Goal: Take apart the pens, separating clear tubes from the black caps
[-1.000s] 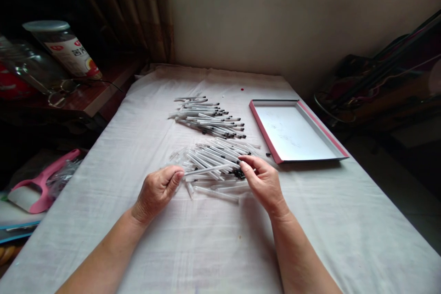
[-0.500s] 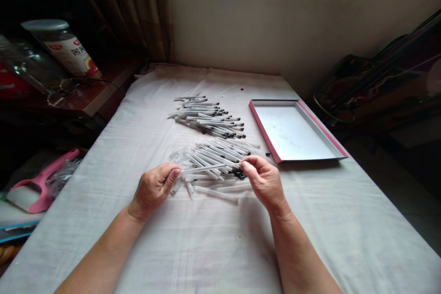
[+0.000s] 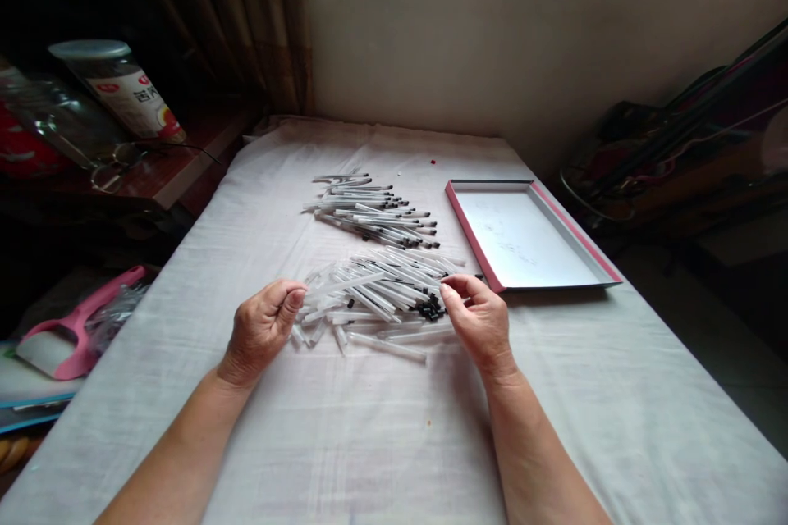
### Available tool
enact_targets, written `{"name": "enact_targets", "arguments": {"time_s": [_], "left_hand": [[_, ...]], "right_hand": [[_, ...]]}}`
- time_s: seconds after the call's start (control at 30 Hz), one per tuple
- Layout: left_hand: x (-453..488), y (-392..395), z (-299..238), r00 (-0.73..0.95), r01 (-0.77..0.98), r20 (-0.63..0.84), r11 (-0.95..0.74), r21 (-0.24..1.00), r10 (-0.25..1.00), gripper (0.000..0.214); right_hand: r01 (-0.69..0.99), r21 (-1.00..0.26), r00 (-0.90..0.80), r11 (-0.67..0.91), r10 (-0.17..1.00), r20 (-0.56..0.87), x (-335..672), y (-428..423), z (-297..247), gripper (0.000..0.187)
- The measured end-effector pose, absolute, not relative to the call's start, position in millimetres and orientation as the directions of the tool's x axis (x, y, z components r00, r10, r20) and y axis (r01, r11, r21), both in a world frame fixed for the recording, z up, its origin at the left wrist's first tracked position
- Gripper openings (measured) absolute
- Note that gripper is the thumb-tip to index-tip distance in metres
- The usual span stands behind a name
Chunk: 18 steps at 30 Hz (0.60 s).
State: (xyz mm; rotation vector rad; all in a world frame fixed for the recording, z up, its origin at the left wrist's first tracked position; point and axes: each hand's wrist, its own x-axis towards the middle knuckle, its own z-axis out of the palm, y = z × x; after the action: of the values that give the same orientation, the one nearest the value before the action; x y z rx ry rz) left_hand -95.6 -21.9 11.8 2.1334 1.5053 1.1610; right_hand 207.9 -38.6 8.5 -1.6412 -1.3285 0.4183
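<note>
My left hand pinches one end of a clear plastic pen barrel, which points right over a loose pile of similar clear tubes. At the pile's right side my right hand has thumb and forefinger pressed together; whatever they hold is too small or hidden to make out. Several small black plugs lie heaped just left of its fingertips. Behind this pile lies a second pile of clear tubes with black ends.
A shallow pink-edged box lid rests at the right of the cloth-covered table. A tiny red piece lies toward the back. On a side shelf at left stand a lidded jar and glasses; below is a pink-handled object.
My hands have moved apart: the left has shifted left with the clear barrel, the right slightly right. The thin piece that spanned from the barrel to my right fingers no longer shows between them.
</note>
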Motion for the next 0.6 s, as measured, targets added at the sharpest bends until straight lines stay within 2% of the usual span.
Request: {"name": "enact_targets", "arguments": {"time_s": [0.17, 0.3, 0.37, 0.47, 0.6], "left_hand": [[-86.5, -27.2, 13.9, 0.194, 0.622, 0.455, -0.468, 0.628, 0.869, 0.03], [-76.6, -33.5, 16.2, 0.257, 0.572, 0.491, -0.54, 0.617, 0.832, 0.027], [-71.2, -36.3, 16.8, 0.296, 0.55, 0.509, -0.58, 0.601, 0.808, 0.026], [-64.9, -38.3, 15.7, 0.347, 0.536, 0.531, -0.628, 0.564, 0.773, 0.024], [-60.3, -37.3, 12.4, 0.408, 0.545, 0.567, -0.689, 0.477, 0.716, 0.021]], "right_hand": [[0.647, -0.751, 0.243, 0.129, 0.9, 0.363, 201.6, -44.4, 20.7, 0.022], [0.517, -0.815, 0.037, 0.26, 0.945, 0.325, 186.1, -52.2, 28.1, 0.037], [0.457, -0.856, -0.015, 0.243, 0.964, 0.266, 178.1, -55.4, 28.7, 0.042], [0.372, -0.917, -0.006, 0.144, 0.988, 0.153, 170.1, -57.3, 27.6, 0.046], [0.156, -0.986, 0.021, 0.064, 0.997, 0.068, 166.8, -56.6, 25.7, 0.045]]}}
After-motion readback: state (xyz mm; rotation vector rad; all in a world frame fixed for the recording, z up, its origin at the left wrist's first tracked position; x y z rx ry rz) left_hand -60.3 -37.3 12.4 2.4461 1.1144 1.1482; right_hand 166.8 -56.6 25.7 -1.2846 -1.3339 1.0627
